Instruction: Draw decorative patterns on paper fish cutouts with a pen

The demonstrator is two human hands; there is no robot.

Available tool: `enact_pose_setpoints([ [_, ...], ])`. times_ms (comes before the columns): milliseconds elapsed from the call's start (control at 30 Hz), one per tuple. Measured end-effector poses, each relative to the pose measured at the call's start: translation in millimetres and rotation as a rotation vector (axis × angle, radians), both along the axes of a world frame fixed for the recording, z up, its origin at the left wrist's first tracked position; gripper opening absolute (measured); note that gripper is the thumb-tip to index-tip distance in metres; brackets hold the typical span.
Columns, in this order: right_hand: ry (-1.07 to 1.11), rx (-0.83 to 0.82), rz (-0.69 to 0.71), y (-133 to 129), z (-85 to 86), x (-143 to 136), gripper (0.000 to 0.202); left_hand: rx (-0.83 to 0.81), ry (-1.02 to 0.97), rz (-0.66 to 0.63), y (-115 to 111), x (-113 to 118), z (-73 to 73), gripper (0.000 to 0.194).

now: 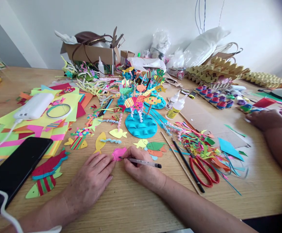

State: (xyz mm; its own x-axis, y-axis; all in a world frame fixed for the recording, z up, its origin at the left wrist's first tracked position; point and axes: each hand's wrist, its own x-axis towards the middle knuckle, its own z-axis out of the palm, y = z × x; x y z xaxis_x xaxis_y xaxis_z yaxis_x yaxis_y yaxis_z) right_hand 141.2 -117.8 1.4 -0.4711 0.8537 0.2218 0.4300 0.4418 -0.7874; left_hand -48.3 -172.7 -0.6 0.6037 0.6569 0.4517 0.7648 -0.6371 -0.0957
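Observation:
My right hand (pixel 141 166) grips a pen (pixel 144 162), its tip on a pink paper fish (pixel 118 153) that lies on the table. Flat beside the fish, my left hand (pixel 94 174) rests with fingers stretched out, the fingertips at its left edge. Just behind lie a yellow-orange paper fish (pixel 100 142) with a blue twisted strip on it and a pale yellow fish (pixel 118 133). To the right of the pink fish are a green paper fish (pixel 154 146) and an orange one partly under it. A blue round base (pixel 141 127) carries paper fish on curled stems.
Red-handled scissors (pixel 205 171), a black pencil (pixel 189 166) and a thin wooden stick (pixel 179 161) lie right of my hand, near paper scraps (pixel 201 142). Glue bottles (pixel 176 108) stand behind. At left are a phone (pixel 16 171) and a power bank (pixel 34 106). Another person's hands (pixel 272 121) rest at far right.

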Motion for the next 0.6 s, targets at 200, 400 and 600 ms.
enact_pose_setpoints([
  [200,-0.044,-0.017,0.012,-0.5,2.4,-1.2,0.01,-0.02,-0.02,0.012,-0.5,-0.5,1.0,0.037],
  [400,-0.067,-0.035,0.022,-0.7,4.6,-1.2,0.01,-0.061,-0.05,0.025,-2.2,1.0,-3.9,0.034],
  [600,-0.062,-0.026,0.001,-0.3,1.8,-2.2,0.011,-0.078,-0.073,0.023,-3.0,1.1,-6.5,0.032],
])
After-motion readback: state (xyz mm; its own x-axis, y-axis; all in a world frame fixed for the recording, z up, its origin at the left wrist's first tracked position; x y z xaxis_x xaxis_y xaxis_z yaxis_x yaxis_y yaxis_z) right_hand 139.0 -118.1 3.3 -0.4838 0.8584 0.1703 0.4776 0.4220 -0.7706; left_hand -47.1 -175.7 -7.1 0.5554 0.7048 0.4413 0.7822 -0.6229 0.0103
